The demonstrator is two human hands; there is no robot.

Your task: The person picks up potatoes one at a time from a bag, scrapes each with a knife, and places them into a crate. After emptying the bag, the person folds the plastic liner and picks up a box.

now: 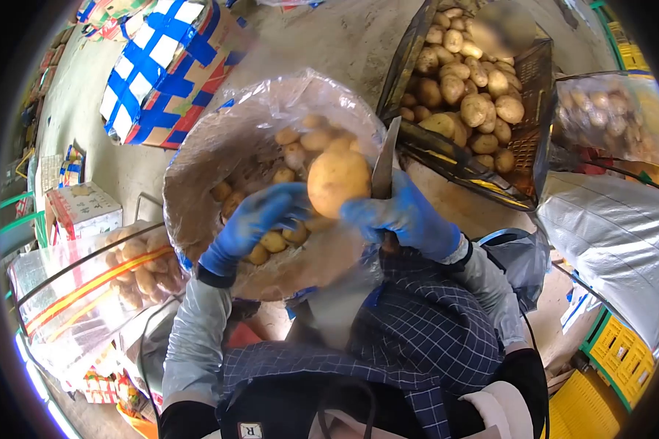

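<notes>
In the head view, my right hand (pixel 410 216), in a blue glove, is closed round a knife (pixel 385 162) whose blade points up. A large yellowish potato (pixel 339 183) sits against the fingertips of that hand, beside the blade, above a plastic-lined round tub (pixel 198 157). My left hand (pixel 263 216), also blue-gloved, is just left of the potato with its fingers loosely curled and apart; motion blurs them a little. Nothing shows in its grasp. Below both hands, several smaller potatoes (pixel 273 241) lie inside the tub.
A lined crate (pixel 538 95) heaped with potatoes stands at the upper right. Clear bags of potatoes (pixel 143 267) are at the left and far right. A blue-taped box (pixel 161 80) stands at the upper left. Yellow crates (pixel 622 358) and a silvery sack (pixel 608 234) are on the right.
</notes>
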